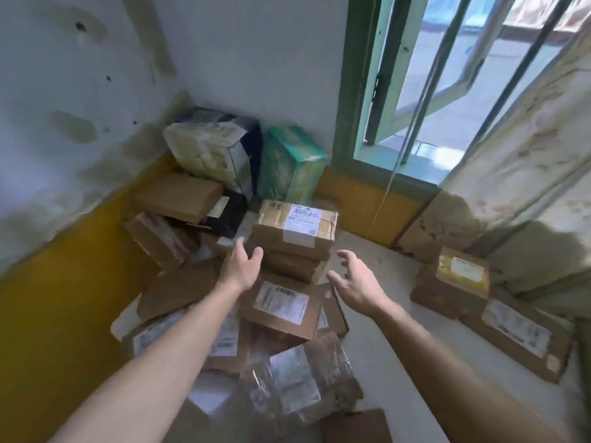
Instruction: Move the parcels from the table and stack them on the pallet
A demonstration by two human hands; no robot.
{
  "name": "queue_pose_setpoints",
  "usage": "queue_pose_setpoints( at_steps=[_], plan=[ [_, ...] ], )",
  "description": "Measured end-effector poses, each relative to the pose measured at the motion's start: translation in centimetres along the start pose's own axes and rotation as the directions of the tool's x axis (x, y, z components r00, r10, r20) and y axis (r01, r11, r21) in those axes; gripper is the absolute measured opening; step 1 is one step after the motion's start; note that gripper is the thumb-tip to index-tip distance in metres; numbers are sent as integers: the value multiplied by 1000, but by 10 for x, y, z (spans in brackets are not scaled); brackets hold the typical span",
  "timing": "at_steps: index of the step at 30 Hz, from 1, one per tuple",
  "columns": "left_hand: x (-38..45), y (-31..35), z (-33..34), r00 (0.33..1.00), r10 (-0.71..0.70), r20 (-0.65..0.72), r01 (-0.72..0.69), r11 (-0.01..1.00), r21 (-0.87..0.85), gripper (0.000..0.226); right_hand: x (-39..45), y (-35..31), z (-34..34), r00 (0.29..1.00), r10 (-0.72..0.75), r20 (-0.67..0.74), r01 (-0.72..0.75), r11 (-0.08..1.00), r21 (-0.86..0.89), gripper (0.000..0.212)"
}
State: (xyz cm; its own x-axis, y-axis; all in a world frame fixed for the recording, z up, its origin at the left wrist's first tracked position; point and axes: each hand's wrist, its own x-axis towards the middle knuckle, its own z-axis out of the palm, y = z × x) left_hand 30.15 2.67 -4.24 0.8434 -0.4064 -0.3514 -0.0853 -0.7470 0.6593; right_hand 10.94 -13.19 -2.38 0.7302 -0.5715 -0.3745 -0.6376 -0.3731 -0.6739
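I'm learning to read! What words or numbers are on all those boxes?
None can be read; every label is too blurred.
Top taped box: white label, blurred print.
Box below the hands: white label, blurred.
Yellow-topped box: label blurred.
Long box at right: label blurred.

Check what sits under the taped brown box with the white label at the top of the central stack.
The taped box rests on another brown box, above a labelled carton. Anything deeper is covered.

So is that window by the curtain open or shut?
Open: the window sash swings outward from its green frame, leaving a gap behind the bars.
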Motion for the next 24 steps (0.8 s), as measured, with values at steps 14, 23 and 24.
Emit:
queue_pose_setpoints(
  at_steps=[14,23,24],
  plan=[
    [74,-16,60,962,-60,267,153,927,-342,85,78,-1,69,953,299,-41,-236,821,521,60],
    [38,20,55,998,61,16,-41,815,-579,51,25,-34,33,920,194,-339,48,805,591,71],
    [32,25,55,995,100,8,-76,807,-585,44,22,-38,25,910,177,-376,84,808,583,70]
  ],
)
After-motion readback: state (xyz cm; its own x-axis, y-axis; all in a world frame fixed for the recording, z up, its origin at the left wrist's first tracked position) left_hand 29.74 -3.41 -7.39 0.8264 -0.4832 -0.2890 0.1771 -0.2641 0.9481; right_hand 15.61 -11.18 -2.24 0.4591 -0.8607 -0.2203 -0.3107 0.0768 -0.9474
